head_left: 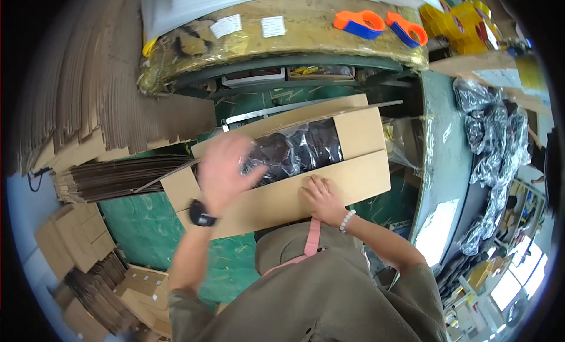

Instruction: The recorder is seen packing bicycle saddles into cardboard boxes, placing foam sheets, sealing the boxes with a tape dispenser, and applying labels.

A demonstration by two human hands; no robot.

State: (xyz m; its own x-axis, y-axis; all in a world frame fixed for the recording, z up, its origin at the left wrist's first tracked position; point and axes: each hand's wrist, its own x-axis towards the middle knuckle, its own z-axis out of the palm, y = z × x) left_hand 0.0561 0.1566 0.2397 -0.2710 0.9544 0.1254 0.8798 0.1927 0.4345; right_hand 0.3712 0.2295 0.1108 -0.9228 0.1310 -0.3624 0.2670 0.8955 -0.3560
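A long, open cardboard box (pixel 276 207) lies across in front of me, its flaps spread. Inside it sits a dark item wrapped in clear plastic (pixel 297 151); I cannot make out its kind. My left hand (pixel 225 168), smeared by motion, is over the left end of the box with thumb and fingers apart and nothing visible in it. It hides part of the wrapped item. On the near flap lies my right hand (pixel 323 199), fingers stretched out flat against the cardboard.
Beyond the box, a taped workbench (pixel 306 45) carries an orange-and-blue tape dispenser (pixel 360 24), another tape dispenser (pixel 407 30) and paper labels (pixel 273 27). Flat cardboard stacks (pixel 70 77) crowd the left. Plastic-wrapped dark bundles (pixel 488 130) lie at the right, yellow tape rolls (pixel 456 23) far right.
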